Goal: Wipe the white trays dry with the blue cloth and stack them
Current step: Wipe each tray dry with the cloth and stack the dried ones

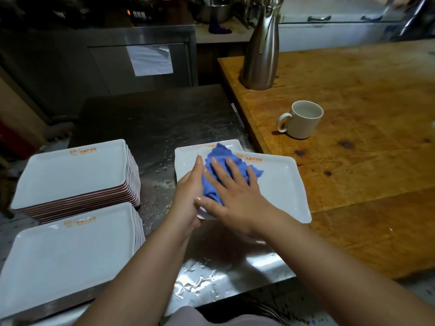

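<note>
Wet stainless steel counter [211, 267], so slipping is the worry. Top white rectangular tray [280, 184] sits askew on another white tray [186, 158] at the right, one corner overhanging the wooden table [353, 137]. Right hand [235, 196] presses the crumpled blue cloth [226, 165] flat on it, fingers spread; left hand [188, 191] grips its near-left edge. Push too hard and it probably skids off. Two finished tray stacks [77, 175] sit left, white mug [303, 120] far right.
</note>
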